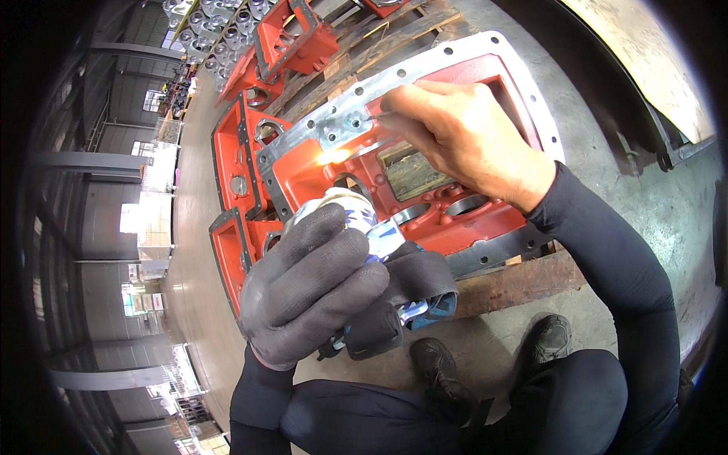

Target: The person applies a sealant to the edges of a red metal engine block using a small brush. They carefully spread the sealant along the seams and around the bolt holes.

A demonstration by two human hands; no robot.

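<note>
My left hand point(315, 288), in a dark grey work glove, is closed around a headlamp point(341, 203) with a blue-and-white patterned strap. A black bundle point(413, 292) that looks like a loose glove hangs from the same grip. Bare, my right hand point(470, 136) reaches over a large red cast housing point(296, 168), its thumb and finger pinched near a bolt hole in the grey machined flange. Whatever the fingertips hold is too small and blurred to make out. A bright spot of light falls on the red casting just beyond the lamp.
Wooden pallets point(523, 284) lie under the housing. More red castings point(235, 163) stand to its left and beyond it. Many silver metal parts point(212, 30) are stacked at the far left. My shoes point(550, 337) rest on the concrete floor close to the pallet. A pale-topped bench point(644, 61) stands at the right.
</note>
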